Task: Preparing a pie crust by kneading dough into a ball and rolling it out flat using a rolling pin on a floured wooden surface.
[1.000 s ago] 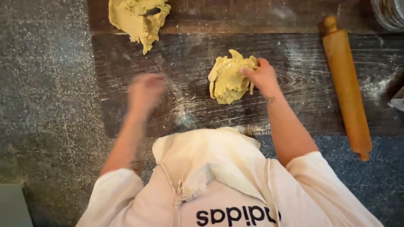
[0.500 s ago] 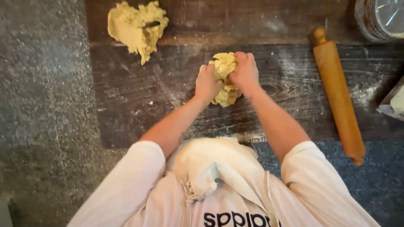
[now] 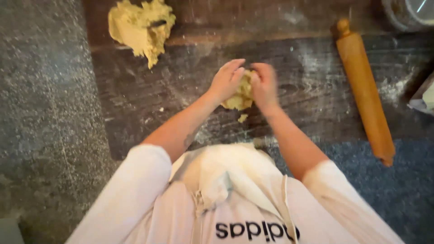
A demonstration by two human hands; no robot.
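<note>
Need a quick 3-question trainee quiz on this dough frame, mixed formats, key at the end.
1. True or false: both hands press the small dough lump from either side.
2. Where does the rolling pin lie relative to the hands? A) on the person's left, B) on the person's right, C) under the dough.
3. What sits at the far left corner of the wooden board?

Key:
1. True: the left hand and the right hand cup the lump between them.
2. B, and neither hand touches it.
3. The big dough mass, lying apart from both hands.
</note>
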